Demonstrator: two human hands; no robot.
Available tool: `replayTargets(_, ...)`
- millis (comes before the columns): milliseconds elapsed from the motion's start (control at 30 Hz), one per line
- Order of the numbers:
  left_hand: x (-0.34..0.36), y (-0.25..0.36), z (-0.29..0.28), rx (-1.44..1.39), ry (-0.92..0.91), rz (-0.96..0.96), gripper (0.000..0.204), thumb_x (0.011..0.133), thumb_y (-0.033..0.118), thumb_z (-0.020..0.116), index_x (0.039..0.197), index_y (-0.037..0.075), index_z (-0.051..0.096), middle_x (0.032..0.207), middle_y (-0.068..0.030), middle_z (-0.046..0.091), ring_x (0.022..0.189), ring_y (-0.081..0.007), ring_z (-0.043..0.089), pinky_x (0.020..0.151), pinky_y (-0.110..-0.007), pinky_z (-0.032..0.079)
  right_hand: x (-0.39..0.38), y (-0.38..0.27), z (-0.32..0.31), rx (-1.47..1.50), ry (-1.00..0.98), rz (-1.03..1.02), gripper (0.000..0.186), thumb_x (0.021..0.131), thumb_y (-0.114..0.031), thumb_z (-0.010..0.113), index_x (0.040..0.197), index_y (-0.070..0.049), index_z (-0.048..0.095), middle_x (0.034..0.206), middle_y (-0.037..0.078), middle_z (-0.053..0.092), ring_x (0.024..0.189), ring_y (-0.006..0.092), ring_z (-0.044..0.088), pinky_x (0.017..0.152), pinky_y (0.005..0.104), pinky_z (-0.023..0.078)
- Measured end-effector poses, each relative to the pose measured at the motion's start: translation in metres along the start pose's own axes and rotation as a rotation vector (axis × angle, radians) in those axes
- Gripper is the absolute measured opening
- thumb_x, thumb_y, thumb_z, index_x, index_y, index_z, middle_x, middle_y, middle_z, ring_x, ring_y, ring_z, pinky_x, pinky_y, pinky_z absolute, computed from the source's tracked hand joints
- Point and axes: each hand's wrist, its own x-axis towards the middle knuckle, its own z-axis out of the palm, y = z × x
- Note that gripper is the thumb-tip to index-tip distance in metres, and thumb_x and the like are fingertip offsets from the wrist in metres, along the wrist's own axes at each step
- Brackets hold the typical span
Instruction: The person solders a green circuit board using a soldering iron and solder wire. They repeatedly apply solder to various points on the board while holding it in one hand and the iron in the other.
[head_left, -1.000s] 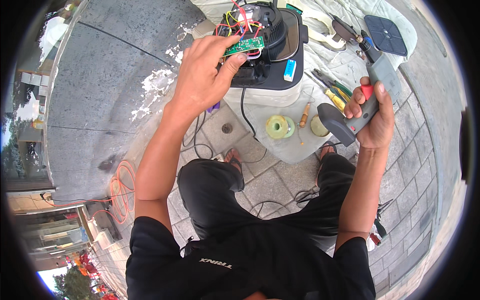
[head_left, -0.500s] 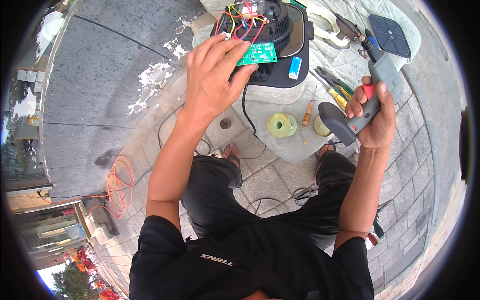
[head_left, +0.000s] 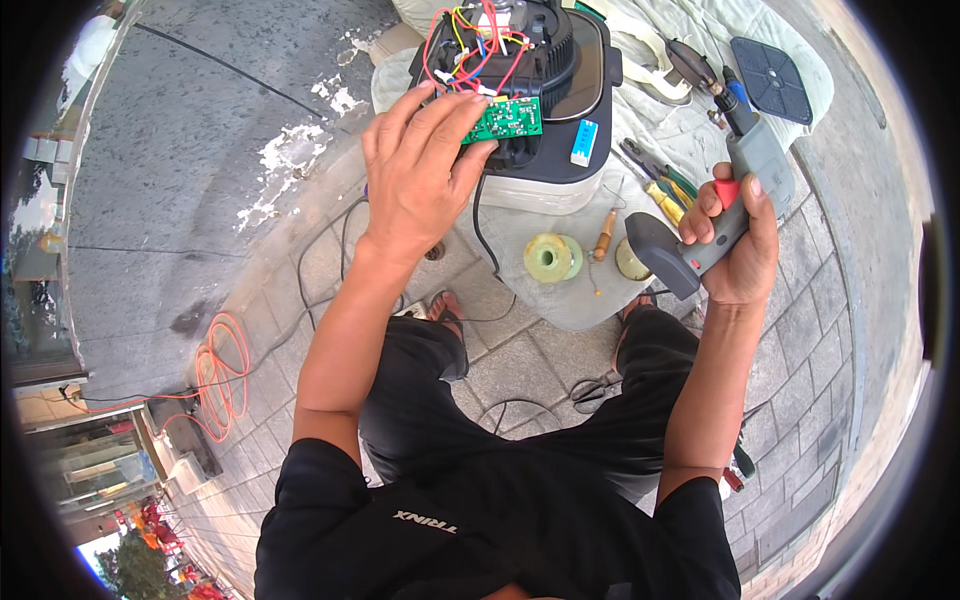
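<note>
My left hand (head_left: 415, 180) grips a green circuit board (head_left: 515, 119) between thumb and fingers, its component side partly covered by the fingers. Red, yellow and blue wires (head_left: 478, 68) run close above the board, over the exposed insides of an opened black-and-white appliance (head_left: 540, 190). On the right, my right hand (head_left: 745, 240) is wrapped around a grey cordless screwdriver (head_left: 765, 165) with a red trigger. Its narrow front end points up and away, apart from the appliance. On the appliance's dark surface lies a small blue-and-white rectangular piece (head_left: 585, 143).
Pliers (head_left: 645, 160), a yellow-handled tool (head_left: 664, 204), a wooden-handled hook tool (head_left: 605, 240) and a pale-green spool (head_left: 535, 262) lie right of and below the appliance. A square black panel (head_left: 772, 80) rests on pale cloth. Orange cable (head_left: 222, 380) lies coiled on the left.
The circuit board has tipped slightly in my left hand, showing more of its face. My right hand still holds the cordless screwdriver; the whole view has shifted a little.
</note>
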Motion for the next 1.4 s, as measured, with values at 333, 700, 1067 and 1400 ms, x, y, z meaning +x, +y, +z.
replayTargets(333, 0.005, -0.004, -0.005, -0.023, -0.033, -0.003, 0.05, 0.079, 0.021, 0.085, 0.126, 0.014, 0.07, 0.125, -0.0026, 0.069, 0.127, -0.0273, 0.056, 0.104, -0.041, 0.039, 0.0, 0.0, 0.003, -0.009, 0.009, -0.004, 0.043, 0.098, -0.039, 0.064, 0.114, 0.001, 0.061, 0.077, 0.009, 0.057, 0.058, 0.0174, 0.054, 0.058, 0.0352, 0.053)
replayTargets(700, 0.006, -0.006, -0.01, -0.072, -0.013, 0.009, 0.055, 0.076, 0.019, 0.087, 0.126, 0.008, 0.068, 0.126, -0.0066, 0.069, 0.125, -0.0299, 0.059, 0.104, -0.042, 0.042, -0.004, 0.0, 0.006, -0.029, -0.007, -0.003, 0.042, 0.102, -0.039, 0.058, 0.117, -0.001, 0.058, 0.079, 0.005, 0.056, 0.059, 0.0128, 0.051, 0.059, 0.0323, 0.047)
replayTargets(1067, 0.006, -0.006, -0.01, -0.111, 0.009, -0.029, 0.059, 0.072, 0.015, 0.089, 0.126, 0.005, 0.068, 0.125, -0.0089, 0.069, 0.122, -0.0327, 0.06, 0.105, -0.043, 0.044, -0.001, 0.0, 0.003, -0.002, 0.0, 0.001, 0.043, 0.099, -0.038, 0.062, 0.114, 0.002, 0.06, 0.078, 0.009, 0.057, 0.058, 0.0171, 0.054, 0.059, 0.0351, 0.052)
replayTargets(1400, 0.008, -0.006, -0.011, -0.128, -0.009, -0.037, 0.057, 0.073, 0.012, 0.089, 0.126, 0.004, 0.067, 0.124, -0.0114, 0.068, 0.121, -0.0336, 0.059, 0.104, -0.044, 0.044, -0.002, -0.002, 0.005, -0.021, 0.011, -0.003, 0.043, 0.099, -0.038, 0.06, 0.113, 0.003, 0.06, 0.078, 0.009, 0.057, 0.057, 0.0168, 0.052, 0.058, 0.0352, 0.05)
